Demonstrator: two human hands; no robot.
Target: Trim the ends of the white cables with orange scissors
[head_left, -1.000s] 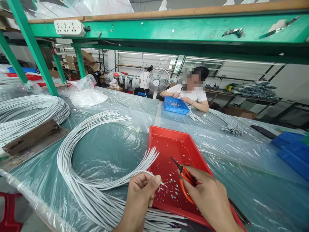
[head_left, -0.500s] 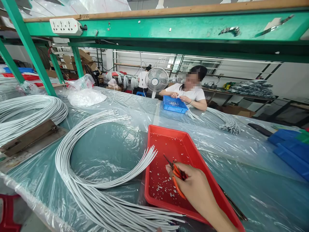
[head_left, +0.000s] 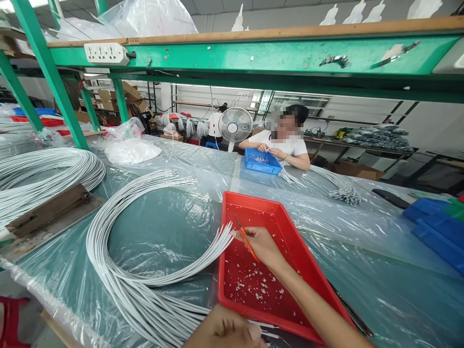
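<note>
My right hand is over the red tray, closed round orange-handled snips with thin dark blades pointing up and away. Its fingertips are at the far ends of a bundle of white cables, where the tips reach over the tray's left rim; whether they pinch one of them I cannot tell. At the bottom edge my left hand lies over the near ends of the same bundle with its fingers curled. What it holds, if anything, is hidden. Small white scraps lie scattered in the tray.
Another cable coil lies left, behind a brown metal block. Across the table a co-worker handles small items over a blue tray. A green shelf beam spans above. Dark metal tweezers lie right of the red tray.
My right hand has moved left and away from me with the snips, up to the cable tips. My left hand has come into view at the bottom. The view has tilted up slightly.
</note>
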